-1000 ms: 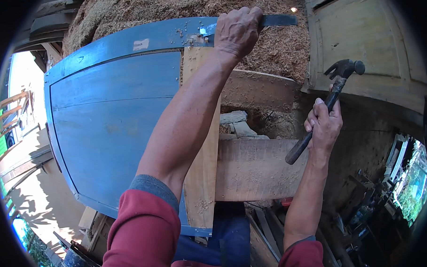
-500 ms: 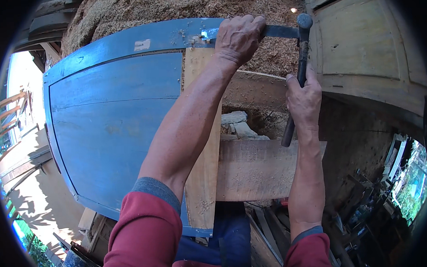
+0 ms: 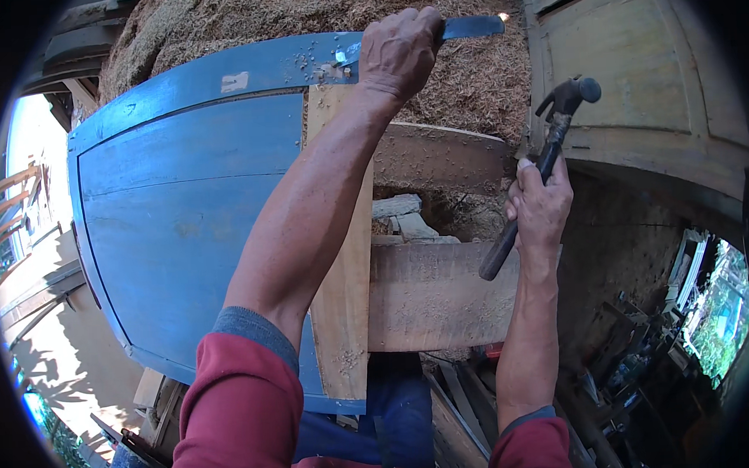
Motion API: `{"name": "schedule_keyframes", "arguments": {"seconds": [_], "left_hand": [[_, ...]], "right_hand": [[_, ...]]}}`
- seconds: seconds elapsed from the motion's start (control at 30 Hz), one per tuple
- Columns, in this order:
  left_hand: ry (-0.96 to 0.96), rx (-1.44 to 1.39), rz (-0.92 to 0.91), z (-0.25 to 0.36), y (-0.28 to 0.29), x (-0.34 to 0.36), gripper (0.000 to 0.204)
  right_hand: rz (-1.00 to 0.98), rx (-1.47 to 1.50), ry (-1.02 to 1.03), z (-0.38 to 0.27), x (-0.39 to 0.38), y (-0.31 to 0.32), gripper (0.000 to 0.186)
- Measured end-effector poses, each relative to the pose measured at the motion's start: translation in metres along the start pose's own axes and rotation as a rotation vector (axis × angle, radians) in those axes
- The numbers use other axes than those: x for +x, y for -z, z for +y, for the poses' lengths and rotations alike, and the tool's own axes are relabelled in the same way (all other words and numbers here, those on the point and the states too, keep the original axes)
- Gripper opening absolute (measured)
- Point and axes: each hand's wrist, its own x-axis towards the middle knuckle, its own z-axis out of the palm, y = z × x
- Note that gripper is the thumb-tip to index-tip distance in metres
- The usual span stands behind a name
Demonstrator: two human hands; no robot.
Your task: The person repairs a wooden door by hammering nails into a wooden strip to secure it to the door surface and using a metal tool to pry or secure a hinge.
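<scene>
My left hand [image 3: 400,58] is closed around a flat metal chisel [image 3: 474,27] at the top edge of a blue panelled door [image 3: 184,208]. The chisel's bright end rests by a small notch with wood chips around it, and its other end sticks out to the right. In my right hand [image 3: 541,197] is a claw hammer [image 3: 569,97], gripped by its dark handle. The hammer's head is up and tilted to the right, apart from the chisel. A bare wooden rail [image 3: 344,317] of the door runs under my left forearm.
A large heap of wood shavings [image 3: 243,16] lies behind the door. Two planks, a near one [image 3: 443,298] and a far one [image 3: 446,153], extend to the right, with broken pieces between them. A pale panelled door [image 3: 632,60] stands at the far right. Scrap clutters the lower right.
The hammer has come away from the chisel's outer end, swinging right and down with my right hand. My left hand still grips the chisel. The whole view has shifted slightly.
</scene>
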Motion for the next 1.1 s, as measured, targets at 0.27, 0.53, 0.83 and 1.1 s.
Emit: {"name": "schedule_keyframes", "arguments": {"seconds": [0.27,0.53,0.83,1.1], "left_hand": [[-0.174,-0.018,-0.068,0.02,0.036,-0.045,0.009],[-0.239,-0.005,-0.184,-0.003,0.02,-0.051,0.008],[-0.269,-0.072,-0.181,-0.005,0.024,-0.055,0.01],[-0.282,-0.071,-0.216,-0.01,0.026,-0.055,0.009]], "right_hand": [[0.154,0.187,-0.144,0.047,-0.078,0.035,0.059],[0.255,0.157,-0.065,0.042,-0.081,0.015,0.059],[0.049,-0.259,0.022,0.064,-0.065,-0.038,0.055],[0.152,-0.077,-0.028,0.058,-0.073,-0.062,0.047]]}}
